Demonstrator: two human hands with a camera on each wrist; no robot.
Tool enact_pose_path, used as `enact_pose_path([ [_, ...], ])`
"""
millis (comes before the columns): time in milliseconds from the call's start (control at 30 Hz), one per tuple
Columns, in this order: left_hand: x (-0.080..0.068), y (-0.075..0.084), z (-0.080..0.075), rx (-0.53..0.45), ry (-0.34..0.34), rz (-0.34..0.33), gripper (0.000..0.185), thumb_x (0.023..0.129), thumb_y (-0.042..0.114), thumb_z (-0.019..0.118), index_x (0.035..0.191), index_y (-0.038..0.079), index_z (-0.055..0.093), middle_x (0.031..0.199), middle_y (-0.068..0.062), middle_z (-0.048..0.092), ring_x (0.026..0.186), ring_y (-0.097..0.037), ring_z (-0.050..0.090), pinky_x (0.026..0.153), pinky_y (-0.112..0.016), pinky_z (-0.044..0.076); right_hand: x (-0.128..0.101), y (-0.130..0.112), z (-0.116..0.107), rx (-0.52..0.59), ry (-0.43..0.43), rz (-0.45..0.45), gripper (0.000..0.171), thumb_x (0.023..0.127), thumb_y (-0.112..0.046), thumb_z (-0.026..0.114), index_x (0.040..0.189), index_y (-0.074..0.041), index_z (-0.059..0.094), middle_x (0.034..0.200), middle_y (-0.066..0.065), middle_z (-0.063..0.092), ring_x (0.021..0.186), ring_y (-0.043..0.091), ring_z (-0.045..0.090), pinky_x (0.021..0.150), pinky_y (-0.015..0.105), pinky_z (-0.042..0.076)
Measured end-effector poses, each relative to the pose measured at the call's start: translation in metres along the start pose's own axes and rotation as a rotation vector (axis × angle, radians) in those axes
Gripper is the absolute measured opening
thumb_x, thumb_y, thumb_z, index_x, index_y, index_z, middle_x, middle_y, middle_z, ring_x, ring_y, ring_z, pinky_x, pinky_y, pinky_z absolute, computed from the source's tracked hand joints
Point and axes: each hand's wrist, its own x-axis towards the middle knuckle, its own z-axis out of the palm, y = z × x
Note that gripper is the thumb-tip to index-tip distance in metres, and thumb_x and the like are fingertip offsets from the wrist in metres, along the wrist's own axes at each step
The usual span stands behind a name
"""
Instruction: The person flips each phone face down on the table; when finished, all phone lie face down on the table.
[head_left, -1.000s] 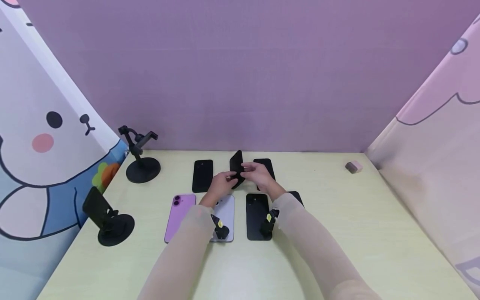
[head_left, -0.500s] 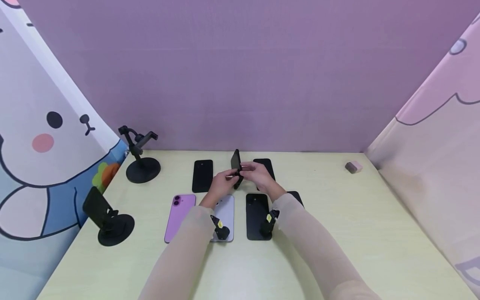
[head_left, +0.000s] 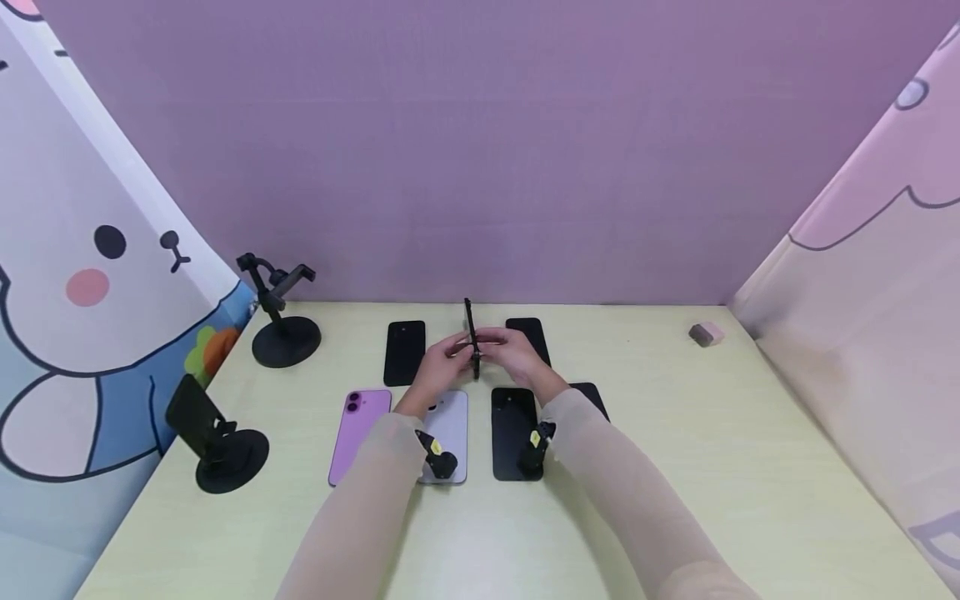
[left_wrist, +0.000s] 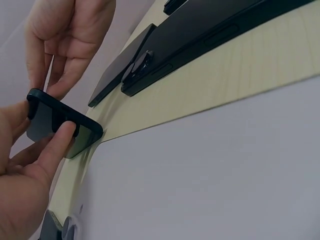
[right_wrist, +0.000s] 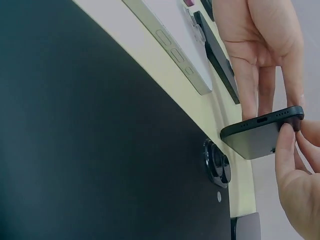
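Nearest, on the pale green table [head_left: 675, 467], three phones lie flat in a row: a purple phone [head_left: 358, 433] at left, a lavender phone [head_left: 450, 421] partly under the left forearm, and a black phone [head_left: 512, 429] beside the right forearm. Just beyond them, both hands meet over the table's middle. The left hand [head_left: 442, 367] and right hand [head_left: 513, 354] each pinch a dark phone [head_left: 472, 333] held upright and edge-on to the head camera, lifted clear of the table. In the left wrist view the thumb and fingers [left_wrist: 60, 145] curl round its edge; in the right wrist view its port end faces the lens, thumb [right_wrist: 286, 150] pressed on its corner. Farther back, two more black phones lie flat, one at left [head_left: 405, 352], one at right [head_left: 529, 335]. At far left stand two black holders [head_left: 217, 442] [head_left: 281, 321]; far right, a small pinkish block [head_left: 706, 334].
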Motion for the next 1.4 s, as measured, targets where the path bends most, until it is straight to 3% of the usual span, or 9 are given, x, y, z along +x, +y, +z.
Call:
enact_pose_path([
  [333,0.0,0.003,-0.002,-0.038,0.015,-0.051,0.047,0.098,0.012,0.06,0.144,0.008,0.049,0.129,-0.022,0.057,0.106,-0.031,0.063,0.083,-0.035,0.054,-0.002,0.007,0.001,-0.095,-0.06,0.032,0.043,0.098,0.006,0.05,0.14,0.006,0.046,0.133,0.026,0.05,0.115,0.035,0.056,0.091,0.042,0.05],
  [467,-0.001,0.005,-0.002,-0.004,0.026,-0.052,0.044,0.099,0.01,0.057,0.143,0.009,0.051,0.129,-0.022,0.057,0.104,-0.031,0.064,0.082,-0.034,0.054,-0.002,0.009,0.0,-0.116,-0.079,0.049,0.043,0.099,0.004,0.051,0.141,0.005,0.045,0.136,0.027,0.047,0.115,0.038,0.056,0.092,0.044,0.049],
  [667,0.0,0.006,-0.008,0.134,0.03,-0.045,0.041,0.1,0.013,0.055,0.14,0.008,0.053,0.131,-0.016,0.058,0.099,-0.026,0.066,0.08,-0.031,0.054,0.0,0.011,0.0,-0.215,-0.095,0.056,0.043,0.098,-0.001,0.056,0.14,0.003,0.049,0.133,0.026,0.05,0.115,0.035,0.056,0.092,0.043,0.049],
  [867,-0.001,0.006,-0.015,0.328,0.055,0.005,0.039,0.096,0.009,0.061,0.134,0.002,0.058,0.12,-0.019,0.064,0.089,-0.024,0.069,0.071,-0.03,0.054,0.011,0.022,-0.004,-0.354,-0.077,0.02,0.043,0.091,-0.012,0.068,0.132,-0.003,0.058,0.126,0.022,0.056,0.11,0.028,0.059,0.085,0.036,0.051],
  [1133,0.001,0.003,-0.02,0.512,0.073,-0.012,0.036,0.093,0.012,0.065,0.127,0.002,0.063,0.123,-0.016,0.064,0.113,-0.027,0.06,0.094,-0.039,0.047,0.008,0.019,0.002,-0.574,-0.033,0.057,0.048,0.089,-0.011,0.071,0.134,-0.002,0.057,0.127,0.022,0.056,0.112,0.031,0.057,0.088,0.037,0.049],
  [1400,0.003,-0.003,-0.022,0.608,0.063,-0.038,0.04,0.091,0.013,0.07,0.127,-0.001,0.062,0.122,-0.017,0.064,0.116,-0.029,0.058,0.096,-0.042,0.045,0.011,0.02,0.004,-0.713,-0.018,0.06,0.051,0.088,-0.016,0.073,0.135,-0.006,0.058,0.122,0.018,0.06,0.108,0.029,0.058,0.088,0.036,0.048],
])
